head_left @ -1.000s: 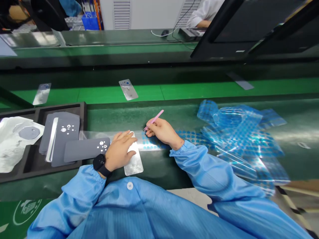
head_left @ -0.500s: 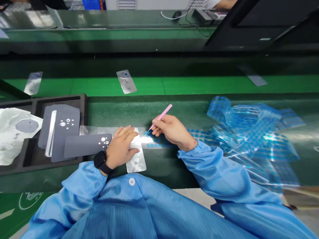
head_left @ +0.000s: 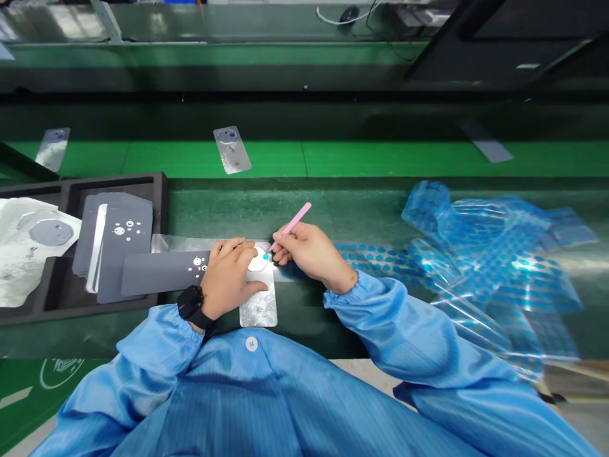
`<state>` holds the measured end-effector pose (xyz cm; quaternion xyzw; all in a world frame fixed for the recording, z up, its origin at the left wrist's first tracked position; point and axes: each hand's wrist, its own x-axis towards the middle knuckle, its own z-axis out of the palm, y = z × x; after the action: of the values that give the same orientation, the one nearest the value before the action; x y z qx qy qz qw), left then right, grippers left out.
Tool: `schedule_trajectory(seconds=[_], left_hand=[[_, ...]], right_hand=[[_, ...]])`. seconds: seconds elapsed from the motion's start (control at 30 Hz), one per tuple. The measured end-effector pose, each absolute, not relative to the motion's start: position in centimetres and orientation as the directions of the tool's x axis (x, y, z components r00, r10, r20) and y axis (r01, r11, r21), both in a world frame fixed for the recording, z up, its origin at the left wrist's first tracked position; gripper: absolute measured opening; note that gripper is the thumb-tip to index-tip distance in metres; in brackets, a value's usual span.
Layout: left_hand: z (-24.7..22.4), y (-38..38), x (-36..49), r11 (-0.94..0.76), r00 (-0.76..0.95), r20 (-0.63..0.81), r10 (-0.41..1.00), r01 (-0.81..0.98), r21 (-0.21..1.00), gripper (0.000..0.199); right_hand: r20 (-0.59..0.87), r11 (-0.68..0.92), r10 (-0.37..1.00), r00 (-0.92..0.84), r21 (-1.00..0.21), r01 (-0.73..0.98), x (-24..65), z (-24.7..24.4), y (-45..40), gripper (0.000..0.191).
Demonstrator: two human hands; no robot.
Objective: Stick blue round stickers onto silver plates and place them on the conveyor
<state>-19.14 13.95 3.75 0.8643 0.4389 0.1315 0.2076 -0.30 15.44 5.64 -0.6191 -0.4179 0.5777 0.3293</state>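
Note:
In my right hand point(head_left: 311, 254) I hold a pair of pink tweezers point(head_left: 295, 219) like a pen, tips down. At the tips is a small blue sticker point(head_left: 266, 257), over the round area of a silver phone-back panel point(head_left: 259, 308); whether it touches is too small to tell. My left hand point(head_left: 231, 273) lies with fingers spread over the panel's left edge and the right end of a grey plate with cutouts point(head_left: 159, 273). A clear strip with rows of blue dots point(head_left: 371, 257) runs from beneath my right hand to the right.
A black tray point(head_left: 164, 197) at left holds stacked grey plates point(head_left: 124, 247) and white-wrapped panels point(head_left: 28, 254). Crumpled blue-dotted film point(head_left: 490, 254) is heaped at right. On the green belt point(head_left: 280, 158) beyond lie a silver panel point(head_left: 232, 150) and others.
My right hand has moved left with the tweezers, from the dotted strip to the silver panel. A blue sticker now shows at the tips. My left hand has stayed nearly still.

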Motion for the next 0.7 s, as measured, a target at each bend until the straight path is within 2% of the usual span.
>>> schedule_trajectory(seconds=[0.7], left_hand=[[3.93, 14.02, -19.06, -0.523, 0.588, 0.03, 0.808, 0.693, 0.497, 0.048]], right_hand=[[-0.447, -0.437, 0.894, -0.006, -0.877, 0.198, -1.02, 5.13, 15.53, 0.02]])
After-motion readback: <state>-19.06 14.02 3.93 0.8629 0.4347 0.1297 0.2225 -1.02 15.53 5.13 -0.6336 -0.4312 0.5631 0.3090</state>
